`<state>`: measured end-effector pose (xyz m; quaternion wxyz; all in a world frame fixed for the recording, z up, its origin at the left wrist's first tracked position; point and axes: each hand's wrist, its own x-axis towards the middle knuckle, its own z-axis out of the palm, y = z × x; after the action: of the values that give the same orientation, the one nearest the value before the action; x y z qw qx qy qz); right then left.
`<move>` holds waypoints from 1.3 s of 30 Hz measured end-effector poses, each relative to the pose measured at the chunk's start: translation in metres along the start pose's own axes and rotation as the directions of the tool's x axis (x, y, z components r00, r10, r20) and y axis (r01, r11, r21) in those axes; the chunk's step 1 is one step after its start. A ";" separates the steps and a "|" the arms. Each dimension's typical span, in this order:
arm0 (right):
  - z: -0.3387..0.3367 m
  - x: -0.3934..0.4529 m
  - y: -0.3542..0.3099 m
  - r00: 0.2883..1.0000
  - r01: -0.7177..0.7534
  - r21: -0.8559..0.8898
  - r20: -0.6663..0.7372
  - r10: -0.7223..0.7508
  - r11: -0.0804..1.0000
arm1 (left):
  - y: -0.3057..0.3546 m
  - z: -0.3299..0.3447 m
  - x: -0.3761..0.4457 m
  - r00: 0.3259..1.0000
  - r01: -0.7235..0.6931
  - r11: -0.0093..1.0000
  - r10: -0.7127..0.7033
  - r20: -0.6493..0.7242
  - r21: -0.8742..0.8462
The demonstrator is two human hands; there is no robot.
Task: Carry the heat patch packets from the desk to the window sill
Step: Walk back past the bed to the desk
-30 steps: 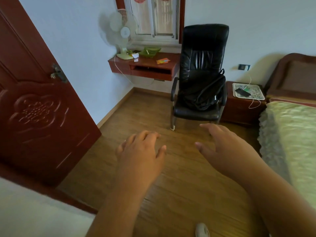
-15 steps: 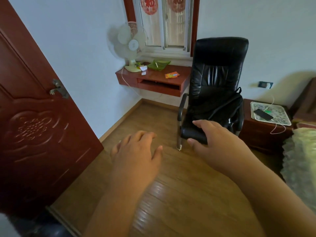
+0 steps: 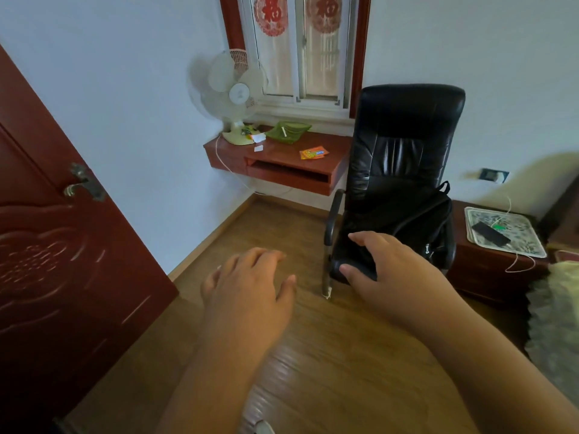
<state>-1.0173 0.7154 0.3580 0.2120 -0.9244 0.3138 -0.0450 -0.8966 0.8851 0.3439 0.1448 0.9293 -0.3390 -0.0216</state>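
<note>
Both hands hang in front of the body over the wooden floor (image 3: 329, 355), palms down, fingers relaxed and loosely spread, holding nothing: the left hand (image 3: 247, 296) nearer the door side, the right hand (image 3: 391, 274) in front of the seat edge of a black office chair (image 3: 404, 158); whether it touches the seat cannot be told. Across the room, the heat patch packets (image 3: 313, 152), orange and yellow, lie flat on the red-brown wall-mounted desk (image 3: 282, 170), towards its right end and near the chair's back. Above the desk runs the pale window sill (image 3: 300, 115), under a window (image 3: 300, 48) with 2 red paper cuttings on the glass. On the desk's left end stands a white table fan (image 3: 235, 95), its cord hanging off the edge, with a green basket-like tray (image 3: 289, 131) beside it and small white slips of paper in front. A dark backpack (image 3: 416, 220) sits on the chair. To the left, a dark red panelled door (image 3: 62, 261) with a metal handle stands open. To the right, a low cabinet (image 3: 488, 270) carries a patterned mat (image 3: 513, 236) with a black phone (image 3: 490, 234) on it, a cable trailing off the mat's front edge. Walls are plain pale blue-white.
</note>
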 end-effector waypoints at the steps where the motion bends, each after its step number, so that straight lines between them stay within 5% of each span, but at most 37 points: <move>1: 0.000 0.009 -0.003 1.000 -0.009 -0.005 -0.004 0.009 1.000 | -0.004 0.000 0.012 1.000 -0.009 1.000 0.009 -0.001 -0.008; 24: 0.035 0.258 -0.085 0.969 -0.220 -0.051 -0.127 0.213 0.974 | -0.116 -0.016 0.294 0.978 -0.188 0.982 0.189 0.090 -0.021; 39: -0.009 0.480 -0.036 0.993 -0.032 -0.003 -0.111 0.031 0.999 | -0.069 -0.007 0.478 1.000 -0.019 1.000 0.019 -0.009 0.005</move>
<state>-0.6153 0.4506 0.3572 0.1925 -0.9159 0.3398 -0.0923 -0.4850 0.6335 0.3590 0.1443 0.9264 -0.3474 -0.0150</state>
